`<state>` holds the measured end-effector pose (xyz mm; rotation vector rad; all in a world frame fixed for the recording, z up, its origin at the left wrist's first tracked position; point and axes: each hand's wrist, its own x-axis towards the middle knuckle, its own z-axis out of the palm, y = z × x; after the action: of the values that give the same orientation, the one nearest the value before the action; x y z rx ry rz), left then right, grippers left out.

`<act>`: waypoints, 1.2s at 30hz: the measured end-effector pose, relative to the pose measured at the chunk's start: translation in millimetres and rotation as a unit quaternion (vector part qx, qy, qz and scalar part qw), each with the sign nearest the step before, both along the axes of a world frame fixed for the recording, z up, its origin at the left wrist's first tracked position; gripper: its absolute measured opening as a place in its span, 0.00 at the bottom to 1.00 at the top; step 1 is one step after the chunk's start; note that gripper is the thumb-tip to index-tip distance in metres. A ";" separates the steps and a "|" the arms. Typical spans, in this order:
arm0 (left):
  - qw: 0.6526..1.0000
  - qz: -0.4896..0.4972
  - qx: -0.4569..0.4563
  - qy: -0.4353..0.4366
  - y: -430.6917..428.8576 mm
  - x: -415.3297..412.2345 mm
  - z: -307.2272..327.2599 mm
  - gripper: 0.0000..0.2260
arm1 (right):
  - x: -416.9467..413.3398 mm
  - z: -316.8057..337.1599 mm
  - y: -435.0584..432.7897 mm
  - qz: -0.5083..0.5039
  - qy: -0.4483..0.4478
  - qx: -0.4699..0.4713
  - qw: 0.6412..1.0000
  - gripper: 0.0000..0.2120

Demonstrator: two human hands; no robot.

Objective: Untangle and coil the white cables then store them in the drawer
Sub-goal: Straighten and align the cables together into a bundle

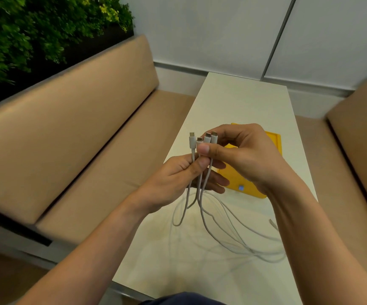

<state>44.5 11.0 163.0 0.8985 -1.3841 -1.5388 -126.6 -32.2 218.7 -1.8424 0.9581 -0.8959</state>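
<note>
The left hand (178, 177) and right hand (244, 157) both pinch the white cables (202, 188) just below four upright connector ends. The slack hangs down toward the person onto the worktop (244, 100); the yellow drawer (242, 179) lies directly behind the hands.

White table (244, 102) runs down the middle, near to far. Tan bench (72, 119) along its left side, backrest and seat cushion both in view. Second tan bench (358, 133) on the right, partly cut off by the frame edge. Green plant wall (35, 29) far left, above the left bench's backrest. White wall panels (211, 29) at the far end, grey vertical strip (277, 38) between them.
</note>
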 end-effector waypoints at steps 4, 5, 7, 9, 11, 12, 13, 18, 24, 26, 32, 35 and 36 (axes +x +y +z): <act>1.000 0.002 0.008 -0.001 -4.2 -0.2 0.5 0.15 | 3.6 -0.7 2.9 -0.013 0.036 -0.027 0.999 0.03; 1.000 0.002 0.011 0.001 -5.1 0.1 0.6 0.15 | 4.3 -0.9 4.0 -0.014 0.027 -0.027 0.999 0.04; 1.000 -0.004 0.017 -0.001 -6.5 1.9 1.2 0.16 | 4.6 -2.2 4.9 -0.024 0.014 -0.029 0.999 0.05; 1.000 -0.013 0.019 -0.019 -8.0 4.3 1.3 0.15 | 4.9 -4.1 4.9 -0.038 0.016 -0.029 0.999 0.05; 0.999 -0.016 0.013 -0.048 -8.3 5.0 1.9 0.15 | 5.7 -5.6 4.3 -0.056 0.016 -0.029 0.998 0.05; 0.998 -0.015 0.008 -0.058 -8.1 4.6 2.4 0.14 | 6.2 -6.2 4.0 -0.065 0.015 -0.030 0.997 0.04; 0.998 -0.012 0.004 -0.063 -7.7 3.8 2.7 0.14 | 7.0 -7.1 3.5 -0.072 0.013 -0.030 0.997 0.04; 0.998 0.013 -0.006 -0.057 -5.9 0.9 2.5 0.13 | 10.7 -10.0 2.2 -0.078 -0.004 -0.014 0.997 0.04; 0.999 -0.002 -0.010 -0.044 -3.3 3.2 1.1 0.15 | 8.1 -9.9 2.0 -0.022 -0.002 0.025 0.999 0.06; 0.998 0.006 -0.030 -0.051 -3.1 4.1 -1.5 0.15 | 5.4 -10.0 1.3 0.014 0.024 0.037 0.999 0.09; 0.999 0.000 -0.027 -0.041 -2.3 3.6 -5.0 0.13 | 2.8 -8.1 1.9 0.060 0.051 0.043 0.996 0.11; 0.998 0.007 -0.038 -0.050 -3.3 3.6 -6.5 0.14 | 3.7 -8.4 3.3 0.070 0.042 0.063 0.995 0.08; 0.998 0.004 -0.037 -0.053 -3.4 3.2 -7.2 0.13 | 4.3 -9.1 3.3 0.068 0.040 0.063 0.995 0.07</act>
<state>47.8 7.6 155.8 0.9505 -1.5019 -1.4410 -122.3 -28.9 209.5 -1.8226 0.9060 -0.6691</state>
